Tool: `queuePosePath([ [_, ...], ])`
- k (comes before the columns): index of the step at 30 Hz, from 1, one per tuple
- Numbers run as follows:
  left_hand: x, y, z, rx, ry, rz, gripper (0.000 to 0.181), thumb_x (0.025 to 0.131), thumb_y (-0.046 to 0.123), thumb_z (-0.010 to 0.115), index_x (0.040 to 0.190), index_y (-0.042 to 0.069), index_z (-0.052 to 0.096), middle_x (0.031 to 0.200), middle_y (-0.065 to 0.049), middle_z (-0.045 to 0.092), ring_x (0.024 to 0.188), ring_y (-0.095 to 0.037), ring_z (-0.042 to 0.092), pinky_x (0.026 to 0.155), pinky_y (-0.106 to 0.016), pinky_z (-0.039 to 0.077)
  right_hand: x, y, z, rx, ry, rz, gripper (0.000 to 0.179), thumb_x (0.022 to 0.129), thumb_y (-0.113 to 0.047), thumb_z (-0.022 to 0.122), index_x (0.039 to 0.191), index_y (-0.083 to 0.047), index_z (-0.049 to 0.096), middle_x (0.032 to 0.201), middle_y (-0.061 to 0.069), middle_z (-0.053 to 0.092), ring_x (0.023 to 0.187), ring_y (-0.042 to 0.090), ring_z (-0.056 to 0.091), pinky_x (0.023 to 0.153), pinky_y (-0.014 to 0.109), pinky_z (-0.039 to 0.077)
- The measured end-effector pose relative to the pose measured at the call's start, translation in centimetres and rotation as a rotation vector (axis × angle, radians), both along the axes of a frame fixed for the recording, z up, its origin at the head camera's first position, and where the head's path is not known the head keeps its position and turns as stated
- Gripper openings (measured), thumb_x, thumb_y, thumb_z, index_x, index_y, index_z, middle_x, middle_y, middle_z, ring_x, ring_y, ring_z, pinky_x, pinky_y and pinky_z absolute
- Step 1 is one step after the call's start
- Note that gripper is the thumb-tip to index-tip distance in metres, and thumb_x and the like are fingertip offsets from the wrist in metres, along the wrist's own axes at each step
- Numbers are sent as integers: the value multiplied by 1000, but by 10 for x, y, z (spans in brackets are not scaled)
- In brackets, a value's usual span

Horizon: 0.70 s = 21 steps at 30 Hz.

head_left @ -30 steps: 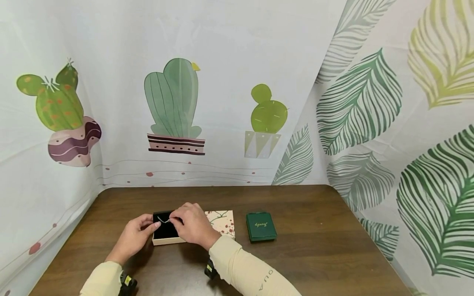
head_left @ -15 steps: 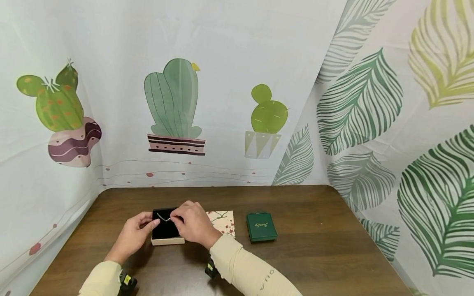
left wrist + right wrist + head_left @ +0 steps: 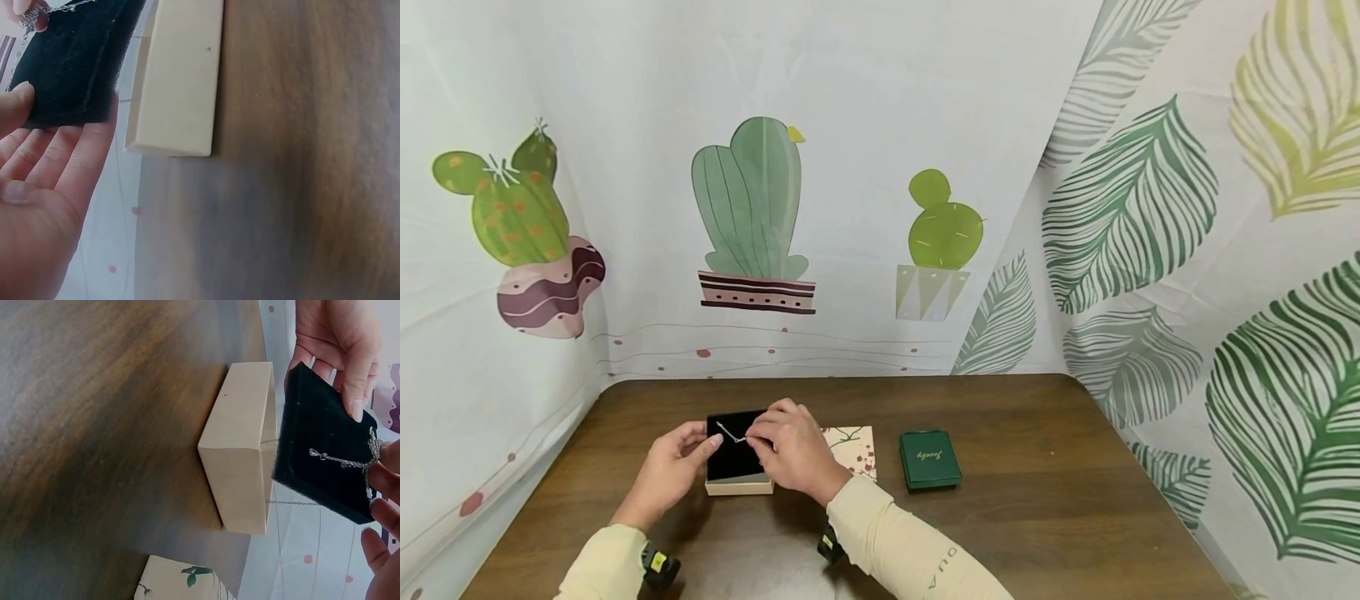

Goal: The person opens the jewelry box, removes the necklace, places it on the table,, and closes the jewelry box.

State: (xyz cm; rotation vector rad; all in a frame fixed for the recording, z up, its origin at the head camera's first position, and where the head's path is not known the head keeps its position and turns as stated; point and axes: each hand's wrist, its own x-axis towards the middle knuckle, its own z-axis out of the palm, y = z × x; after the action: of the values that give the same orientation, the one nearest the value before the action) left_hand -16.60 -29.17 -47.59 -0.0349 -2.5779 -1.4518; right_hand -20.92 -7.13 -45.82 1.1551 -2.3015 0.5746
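A black velvet pad [image 3: 730, 458] is tilted up above its cream cardboard box [image 3: 740, 487], its upper edge leaning away from me. My left hand [image 3: 662, 477] grips the pad's left side, thumb on the front face and fingers behind. At the opposite side, my right hand [image 3: 803, 454] pinches the silver necklace [image 3: 337, 461], whose chain is bunched at the fingertips. In the right wrist view, two thin strands of chain [image 3: 294, 503] run from behind the pad toward the box's opening. The right hand covers the pad's right edge in the head view.
A cream lid with a floral print [image 3: 853, 450] lies right of the box, partly behind the right hand. Farther right on the brown wooden table [image 3: 1045, 500] sits a small green jewelry box [image 3: 930, 458]. A printed cloth [image 3: 865, 250] hangs behind the table.
The velvet pad has come up out of the cream box and tilted, both hands rising slightly with it. The box has shifted a little left. The lid and the green box stayed put.
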Motion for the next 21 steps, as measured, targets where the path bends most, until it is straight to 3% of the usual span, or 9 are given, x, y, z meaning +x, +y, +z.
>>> queuePosePath([
  [21, 1, 9, 8, 65, -65, 21, 37, 106, 19, 62, 131, -8, 59, 119, -25, 70, 81, 4, 61, 67, -23, 57, 1, 4, 7, -1, -21, 2, 13, 101, -24, 69, 102, -23, 82, 107, -13, 78, 109, 9, 64, 92, 24, 49],
])
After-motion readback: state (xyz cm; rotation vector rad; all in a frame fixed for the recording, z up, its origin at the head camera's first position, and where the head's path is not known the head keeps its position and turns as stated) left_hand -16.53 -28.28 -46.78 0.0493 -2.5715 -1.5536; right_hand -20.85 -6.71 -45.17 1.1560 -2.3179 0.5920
